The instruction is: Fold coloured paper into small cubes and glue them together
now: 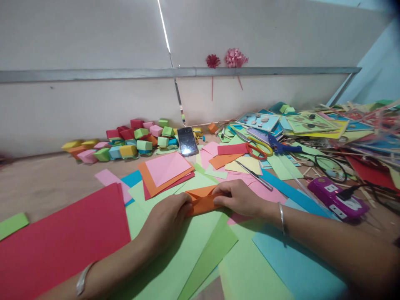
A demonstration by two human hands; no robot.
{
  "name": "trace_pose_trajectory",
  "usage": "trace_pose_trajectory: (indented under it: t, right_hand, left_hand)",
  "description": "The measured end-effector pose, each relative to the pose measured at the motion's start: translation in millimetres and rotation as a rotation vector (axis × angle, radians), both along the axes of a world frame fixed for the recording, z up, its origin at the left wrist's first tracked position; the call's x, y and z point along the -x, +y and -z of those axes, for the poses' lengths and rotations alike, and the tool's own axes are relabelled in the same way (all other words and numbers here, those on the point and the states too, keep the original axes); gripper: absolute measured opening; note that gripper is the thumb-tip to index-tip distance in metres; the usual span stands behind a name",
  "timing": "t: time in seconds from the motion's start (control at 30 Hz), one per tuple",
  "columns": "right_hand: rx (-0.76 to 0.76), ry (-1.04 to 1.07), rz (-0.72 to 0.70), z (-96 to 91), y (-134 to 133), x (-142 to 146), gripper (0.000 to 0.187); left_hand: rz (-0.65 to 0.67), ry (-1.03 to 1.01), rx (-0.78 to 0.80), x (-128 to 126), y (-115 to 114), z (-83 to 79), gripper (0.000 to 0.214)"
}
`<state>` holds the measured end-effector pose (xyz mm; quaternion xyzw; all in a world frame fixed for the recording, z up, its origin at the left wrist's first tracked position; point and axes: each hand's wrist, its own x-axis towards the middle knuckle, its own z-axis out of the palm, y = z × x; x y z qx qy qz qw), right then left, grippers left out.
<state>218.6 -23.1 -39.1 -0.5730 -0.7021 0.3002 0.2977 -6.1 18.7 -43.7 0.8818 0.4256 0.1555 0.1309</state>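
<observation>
A folded piece of orange paper (203,201) is held between my two hands, with a crease or flap along its length. My left hand (168,214) pinches its left end. At the right end, my right hand (236,196) grips it between thumb and fingers. Beneath it lie light green sheets (184,237) and a darker green strip (212,254). Just behind my hands rests a stack of square papers, with a pink sheet (167,166) on top of orange and red ones.
Red sheets (78,237) lie at the left. Small folded paper boxes (128,151) and a phone (187,141) sit along the wall. Orange-handled scissors (256,151), a pen (254,175), a blue glue gun (283,146) and a purple power strip (337,198) are on the right.
</observation>
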Motion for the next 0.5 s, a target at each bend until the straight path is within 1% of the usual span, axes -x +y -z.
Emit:
trace_pose_trajectory:
  t: [0.13, 0.27, 0.37, 0.5]
  right_hand:
    - [-0.071, -0.161, 0.085, 2.2, -1.8, 4.8, 0.008]
    - [-0.071, -0.289, 0.166, 3.3, -3.6, 9.2, 0.012]
    - [-0.052, -0.353, 0.175, 3.2, -4.4, 12.4, 0.012]
    - [-0.054, -0.402, 0.166, 3.5, -5.4, 13.3, 0.01]
  left_hand:
    - [-0.028, -0.042, 0.044, 0.2, 2.4, 2.1, 0.024]
    - [-0.06, -0.064, 0.058, 0.5, 5.1, 7.2, 0.023]
    - [-0.078, -0.09, 0.058, 0.4, 5.8, 8.9, 0.024]
    - [-0.062, -0.124, 0.021, 2.9, 5.8, 9.5, 0.03]
